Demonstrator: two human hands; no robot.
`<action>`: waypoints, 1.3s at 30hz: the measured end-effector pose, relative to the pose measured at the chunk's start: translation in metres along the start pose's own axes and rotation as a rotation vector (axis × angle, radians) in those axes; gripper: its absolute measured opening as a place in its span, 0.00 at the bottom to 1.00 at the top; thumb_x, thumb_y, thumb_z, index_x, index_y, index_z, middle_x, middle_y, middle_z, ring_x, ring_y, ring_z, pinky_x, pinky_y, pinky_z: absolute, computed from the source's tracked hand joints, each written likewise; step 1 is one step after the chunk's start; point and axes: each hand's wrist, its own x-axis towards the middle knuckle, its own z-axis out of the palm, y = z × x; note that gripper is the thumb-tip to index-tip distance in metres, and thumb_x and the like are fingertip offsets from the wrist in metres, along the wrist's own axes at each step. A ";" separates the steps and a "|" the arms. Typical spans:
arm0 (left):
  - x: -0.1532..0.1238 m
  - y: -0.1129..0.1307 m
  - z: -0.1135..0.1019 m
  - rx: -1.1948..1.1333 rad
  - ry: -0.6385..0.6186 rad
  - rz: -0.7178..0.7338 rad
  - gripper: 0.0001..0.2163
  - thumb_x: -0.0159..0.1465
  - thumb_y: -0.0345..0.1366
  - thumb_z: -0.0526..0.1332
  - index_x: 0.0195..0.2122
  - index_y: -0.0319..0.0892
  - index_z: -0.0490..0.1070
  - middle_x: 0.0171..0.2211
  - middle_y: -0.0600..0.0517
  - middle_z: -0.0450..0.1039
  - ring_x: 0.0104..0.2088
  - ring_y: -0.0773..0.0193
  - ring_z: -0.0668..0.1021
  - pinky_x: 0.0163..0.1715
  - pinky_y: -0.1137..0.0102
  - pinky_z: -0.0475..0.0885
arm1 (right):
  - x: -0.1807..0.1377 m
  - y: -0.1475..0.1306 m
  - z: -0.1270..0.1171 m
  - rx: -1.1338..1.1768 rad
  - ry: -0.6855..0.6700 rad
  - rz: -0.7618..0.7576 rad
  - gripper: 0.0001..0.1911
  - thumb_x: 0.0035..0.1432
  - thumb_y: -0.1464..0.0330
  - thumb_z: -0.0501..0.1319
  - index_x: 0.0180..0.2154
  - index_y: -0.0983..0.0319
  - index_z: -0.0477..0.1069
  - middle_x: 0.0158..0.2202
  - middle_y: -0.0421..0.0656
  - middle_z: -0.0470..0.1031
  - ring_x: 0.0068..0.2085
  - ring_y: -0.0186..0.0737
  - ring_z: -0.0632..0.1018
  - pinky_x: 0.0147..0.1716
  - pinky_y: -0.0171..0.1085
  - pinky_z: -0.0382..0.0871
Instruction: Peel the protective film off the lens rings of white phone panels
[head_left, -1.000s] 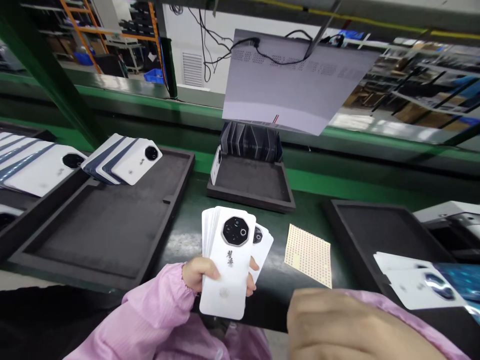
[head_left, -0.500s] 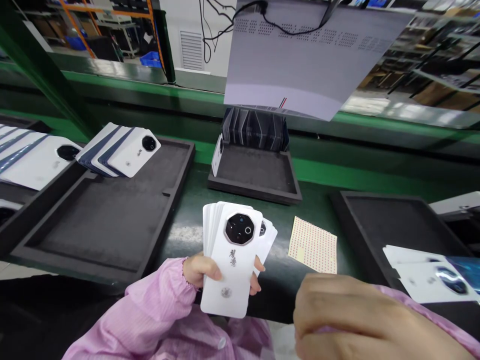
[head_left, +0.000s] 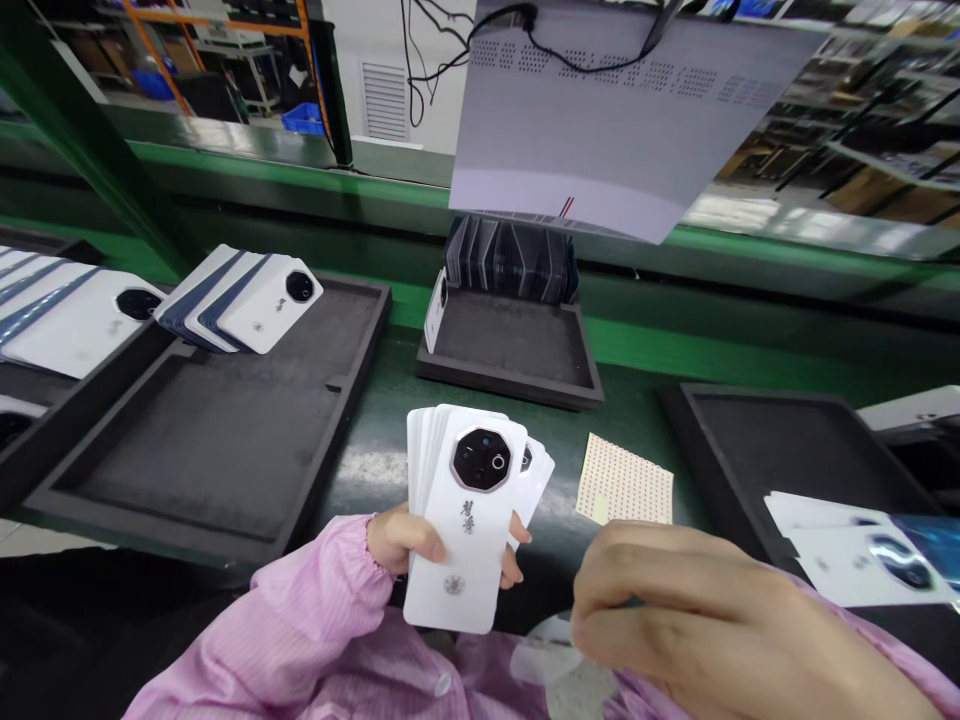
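Note:
My left hand (head_left: 409, 545) grips a fanned stack of white phone back covers (head_left: 469, 515), each with a black octagonal camera ring, held upright over the green belt. My right hand (head_left: 675, 615) hovers low at the right with its fingers curled together, pinching a thin clear film (head_left: 551, 650) that hangs below the fingertips. A yellowish sheet of small stickers (head_left: 626, 480) lies on the belt just beyond my right hand.
A large dark foam tray (head_left: 210, 450) sits left, with a slanted stack of covers (head_left: 240, 300) at its far corner. A smaller tray (head_left: 517, 350) holds dark upright parts behind. Another tray (head_left: 787, 440) at right holds white covers (head_left: 855, 555). A grey panel (head_left: 600, 120) hangs overhead.
My right hand has shifted left toward the stack, and a clear film now shows under its fingertips. The left hand and its stack have barely moved.

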 end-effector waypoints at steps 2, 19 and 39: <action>0.000 0.000 -0.001 0.013 -0.001 -0.014 0.31 0.39 0.30 0.55 0.50 0.31 0.66 0.38 0.45 0.74 0.38 0.56 0.73 0.36 0.67 0.66 | 0.002 0.000 -0.001 -0.001 0.002 -0.001 0.15 0.60 0.74 0.49 0.41 0.54 0.69 0.30 0.44 0.75 0.30 0.39 0.75 0.27 0.37 0.71; 0.001 -0.005 -0.007 0.057 -0.003 0.033 0.30 0.41 0.30 0.53 0.49 0.32 0.68 0.38 0.45 0.76 0.38 0.55 0.75 0.36 0.65 0.68 | 0.015 0.021 0.020 -0.270 -0.141 0.273 0.30 0.56 0.78 0.49 0.60 0.58 0.51 0.30 0.40 0.76 0.29 0.40 0.76 0.28 0.38 0.69; 0.002 -0.007 -0.010 0.148 -0.023 -0.010 0.27 0.40 0.30 0.56 0.45 0.33 0.72 0.38 0.42 0.77 0.38 0.53 0.77 0.34 0.67 0.71 | 0.022 0.020 0.032 -0.467 -0.379 0.305 0.41 0.48 0.82 0.52 0.62 0.67 0.38 0.28 0.38 0.75 0.28 0.37 0.73 0.26 0.36 0.61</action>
